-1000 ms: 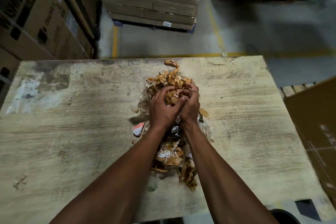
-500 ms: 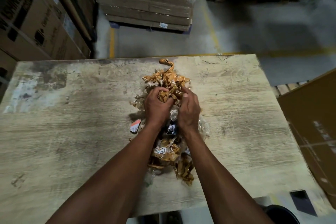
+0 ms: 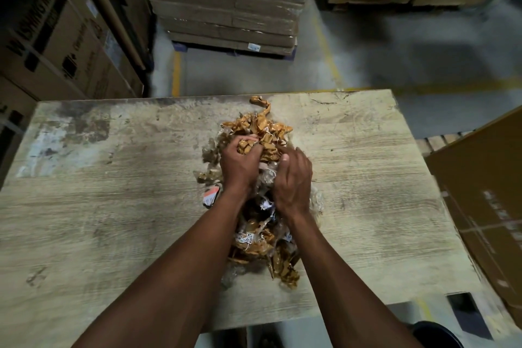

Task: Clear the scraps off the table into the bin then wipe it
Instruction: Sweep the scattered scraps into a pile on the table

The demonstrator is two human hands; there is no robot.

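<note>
Since a second before, your right hand had slipped back from the left and lay over the clear wrap at the pile's right flank, fingers curved into it, while your left hand gripped the orange crumple at the far end, fingers curled in. That pile of scraps ran down the middle of the table, from a twisted orange strip near the far edge to brown bits by the near edge, with a small orange-and-white tag just left of your left wrist. You worked on a worn, stained pale wood top in a warehouse: wrapped cartons on a pallet stood beyond, printed boxes at the left, a brown carton at the right, and a dark bin rim showed at the lower right.
</note>
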